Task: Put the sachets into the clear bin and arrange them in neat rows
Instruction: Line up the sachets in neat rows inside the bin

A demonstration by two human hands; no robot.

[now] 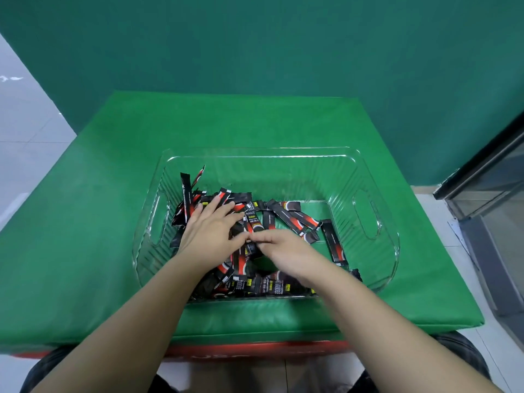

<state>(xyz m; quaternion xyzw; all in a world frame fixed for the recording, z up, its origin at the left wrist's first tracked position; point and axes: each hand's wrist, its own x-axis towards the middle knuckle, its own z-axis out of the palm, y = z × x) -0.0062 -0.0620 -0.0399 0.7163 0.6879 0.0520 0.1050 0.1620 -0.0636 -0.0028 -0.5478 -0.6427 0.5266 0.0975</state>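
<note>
A clear ribbed bin [365, 177] with cut-out handles stands on the green padded table [93, 222]. Several black-and-red sachets [295, 215] lie jumbled inside it, mostly in the left and near parts; two lean up against the left wall. Both hands are inside the bin. My left hand [211, 226] lies flat on the pile with its fingers spread and straight. My right hand [283, 248] is just to its right, and its fingertips pinch a sachet [251, 248] at the middle of the heap. More sachets are hidden under my hands and forearms.
The bin's far half and right end hold bare floor. A teal wall stands behind the table. A glass cabinet [493, 180] is at the right, tiled floor at the left. The table's near edge shows a red strip [255, 348].
</note>
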